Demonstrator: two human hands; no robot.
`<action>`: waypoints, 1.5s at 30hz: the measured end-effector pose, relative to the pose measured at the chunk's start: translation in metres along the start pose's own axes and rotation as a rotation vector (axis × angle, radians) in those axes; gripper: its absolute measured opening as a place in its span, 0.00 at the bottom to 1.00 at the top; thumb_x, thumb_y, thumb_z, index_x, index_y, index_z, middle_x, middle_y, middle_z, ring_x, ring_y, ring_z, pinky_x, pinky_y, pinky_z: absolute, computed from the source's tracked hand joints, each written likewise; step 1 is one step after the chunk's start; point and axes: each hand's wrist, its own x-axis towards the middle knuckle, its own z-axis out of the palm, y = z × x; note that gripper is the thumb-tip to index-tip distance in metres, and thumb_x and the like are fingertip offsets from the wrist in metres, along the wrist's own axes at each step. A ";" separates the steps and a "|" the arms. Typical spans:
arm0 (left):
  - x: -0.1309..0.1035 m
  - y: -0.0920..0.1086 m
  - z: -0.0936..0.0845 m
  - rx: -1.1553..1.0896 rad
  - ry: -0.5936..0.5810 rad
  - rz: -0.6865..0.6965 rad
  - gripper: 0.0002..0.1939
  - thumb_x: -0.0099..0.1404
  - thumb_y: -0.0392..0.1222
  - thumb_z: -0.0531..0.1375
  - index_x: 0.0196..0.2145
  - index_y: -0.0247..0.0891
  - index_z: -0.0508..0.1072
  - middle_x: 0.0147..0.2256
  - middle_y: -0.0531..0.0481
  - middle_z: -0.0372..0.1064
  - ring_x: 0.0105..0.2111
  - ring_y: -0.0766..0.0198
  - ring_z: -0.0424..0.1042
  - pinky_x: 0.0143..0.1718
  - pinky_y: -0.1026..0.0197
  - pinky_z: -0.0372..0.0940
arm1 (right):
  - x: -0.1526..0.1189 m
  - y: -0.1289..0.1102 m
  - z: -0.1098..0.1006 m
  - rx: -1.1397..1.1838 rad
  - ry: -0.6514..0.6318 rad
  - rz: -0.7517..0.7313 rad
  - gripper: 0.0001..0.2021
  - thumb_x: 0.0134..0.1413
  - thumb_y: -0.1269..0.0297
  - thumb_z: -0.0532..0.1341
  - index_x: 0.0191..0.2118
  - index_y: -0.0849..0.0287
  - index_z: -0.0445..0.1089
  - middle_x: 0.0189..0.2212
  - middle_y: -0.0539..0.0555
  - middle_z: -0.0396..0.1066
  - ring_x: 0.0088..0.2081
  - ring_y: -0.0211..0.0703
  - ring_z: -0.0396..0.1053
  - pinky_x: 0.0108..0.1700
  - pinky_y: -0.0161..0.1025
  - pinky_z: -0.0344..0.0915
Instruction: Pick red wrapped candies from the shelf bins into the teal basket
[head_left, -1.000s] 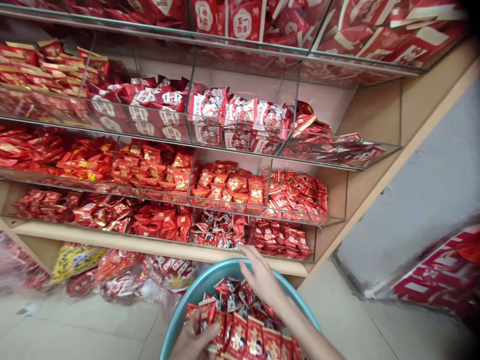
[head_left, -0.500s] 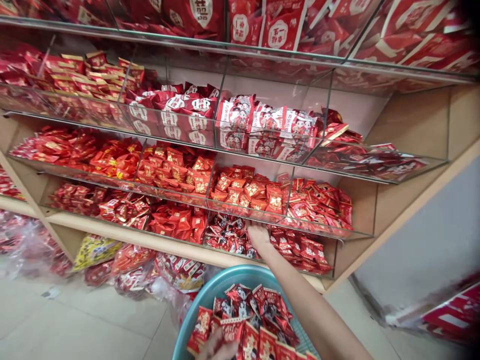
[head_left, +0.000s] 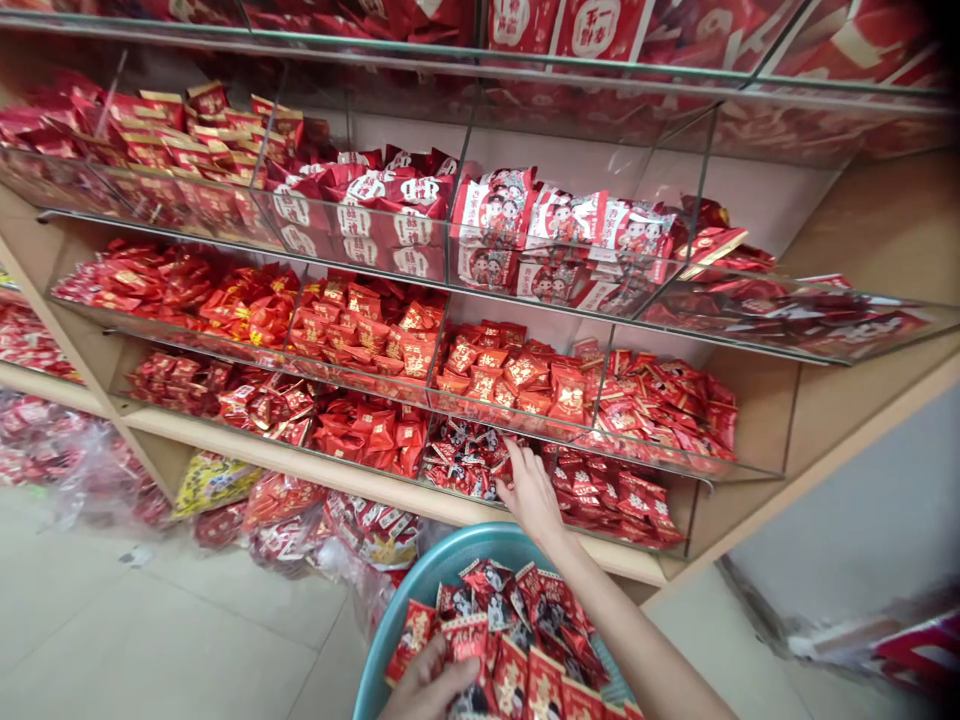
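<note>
My right hand [head_left: 534,497] reaches to the lowest shelf, at the front of a compartment of small red candy packets with black-and-white figures [head_left: 463,455]. Its fingers are extended, the thumb is apart, and nothing shows in it. Below, a teal plastic basin [head_left: 417,585] is heaped with red candy packets [head_left: 551,610]. Inside the basin's left side is my left hand [head_left: 433,682], its thumb and fingers closed around a red candy packet [head_left: 466,632]. The lower part of the basin is cut off by the frame.
Clear dividers split the wooden shelf unit [head_left: 637,560] into compartments of red packets. Its glass shelf edge [head_left: 525,425] runs just above my right hand. Filled plastic bags [head_left: 281,515] lie on the tiled floor [head_left: 225,630] under the unit.
My right hand has drawn back from the bottom compartment, so more of its fingers show. My left hand has come further into view over the packets. The whole view has shifted slightly.
</note>
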 end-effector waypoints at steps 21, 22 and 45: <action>0.010 0.063 0.020 -0.106 0.202 0.241 0.06 0.63 0.39 0.58 0.39 0.38 0.69 0.46 0.48 0.68 0.47 0.61 0.68 0.49 0.50 0.67 | -0.118 -0.009 -0.025 1.446 0.193 0.609 0.31 0.45 0.64 0.65 0.56 0.50 0.56 0.48 0.52 0.67 0.44 0.41 0.69 0.52 0.46 0.65; 0.013 0.066 0.014 -0.088 0.246 0.263 0.05 0.62 0.38 0.58 0.37 0.37 0.68 0.45 0.48 0.68 0.46 0.62 0.68 0.49 0.50 0.67 | -0.118 -0.001 -0.029 1.561 0.195 0.685 0.30 0.45 0.65 0.65 0.55 0.50 0.57 0.45 0.50 0.70 0.43 0.40 0.70 0.53 0.46 0.65; 0.090 0.009 0.057 0.844 0.024 0.380 0.10 0.54 0.43 0.61 0.31 0.37 0.64 0.28 0.53 0.67 0.29 0.65 0.66 0.32 0.64 0.60 | -0.178 0.083 -0.035 1.163 0.003 0.775 0.40 0.41 0.53 0.67 0.59 0.51 0.48 0.49 0.56 0.68 0.49 0.48 0.66 0.48 0.45 0.67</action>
